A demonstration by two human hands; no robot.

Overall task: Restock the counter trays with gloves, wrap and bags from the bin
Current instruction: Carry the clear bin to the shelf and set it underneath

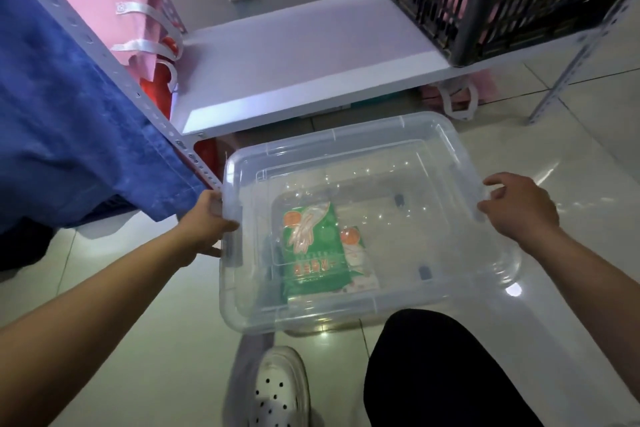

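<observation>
The left hand (207, 222) curls its fingers around the left rim of the clear rectangular plastic bin (367, 317) at frame centre. The right hand (519, 208), fingers loosely bent, touches the right rim. Inside, toward the bin's lower left, lies a green packet of disposable gloves (311, 246) over a paler packet (360, 263).

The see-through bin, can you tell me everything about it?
The bin is clear plastic with rounded corners and a clear lid on top. It sits over the pale tiled floor in front of the white shelf. The left hand grips its left edge; the right hand touches its right edge. Inside lies a green glove packet.
</observation>
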